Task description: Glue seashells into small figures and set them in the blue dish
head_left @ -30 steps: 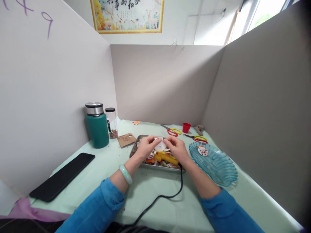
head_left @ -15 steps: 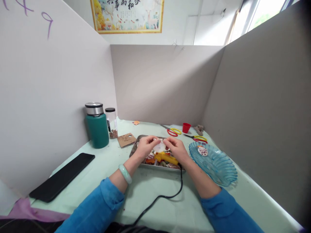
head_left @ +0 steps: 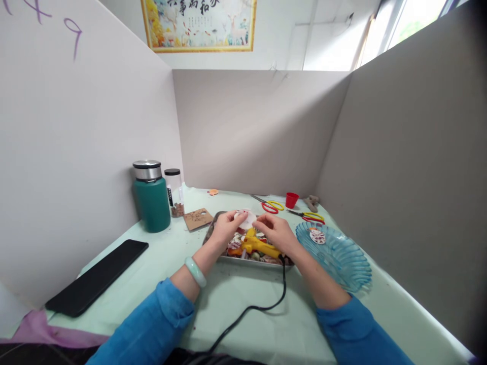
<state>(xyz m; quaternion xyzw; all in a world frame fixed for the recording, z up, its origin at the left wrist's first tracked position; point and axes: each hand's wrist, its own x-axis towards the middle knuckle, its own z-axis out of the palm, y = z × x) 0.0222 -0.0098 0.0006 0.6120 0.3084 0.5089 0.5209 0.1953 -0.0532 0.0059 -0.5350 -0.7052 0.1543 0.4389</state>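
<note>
Over the tray, my left hand (head_left: 225, 227) pinches a thin round white disc (head_left: 247, 219) by its left side, the thumb lying across its face. My right hand (head_left: 274, 231) has its fingertips together at the disc's right edge; whether they hold something small there is too fine to tell. Below the hands, a yellow glue gun (head_left: 258, 246) lies across the metal tray (head_left: 243, 262), its black cord (head_left: 249, 308) trailing toward me. Shell-like pieces and orange and patterned bits fill the tray, partly hidden by my hands.
A blue glass plate (head_left: 342, 258) with a patterned disc (head_left: 317, 235) stands right. Behind are two scissors (head_left: 272, 205) (head_left: 308, 216) and a red cup (head_left: 292, 200). Left are a green flask (head_left: 152, 203), clear jar (head_left: 175, 195), brown card (head_left: 198, 219) and black slab (head_left: 99, 278). Partitions enclose the table.
The white disc has shifted slightly left and up with my left hand and now tilts differently. My right fingertips have moved to its right edge, and more of the glue gun shows.
</note>
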